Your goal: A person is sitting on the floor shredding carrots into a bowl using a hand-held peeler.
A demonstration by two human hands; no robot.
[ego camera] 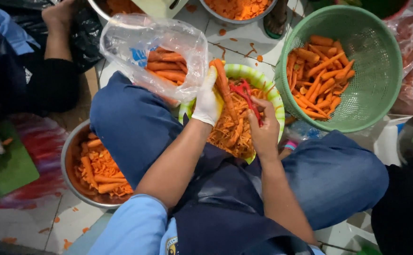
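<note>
The white-gloved left hand (208,100) grips a long orange carrot (225,89) above the green-rimmed bowl of peelings (263,78), tip pointing up and away, long axis roughly upright. The bare right hand (264,127) clasps a red peeler (245,92) against it. Peeled carrots fill the green plastic basket (381,94); more wait in the clear plastic bag (135,42), so work seems midway.

bag (135,47) left of bowl (244,73), basket (371,94) right
</note>
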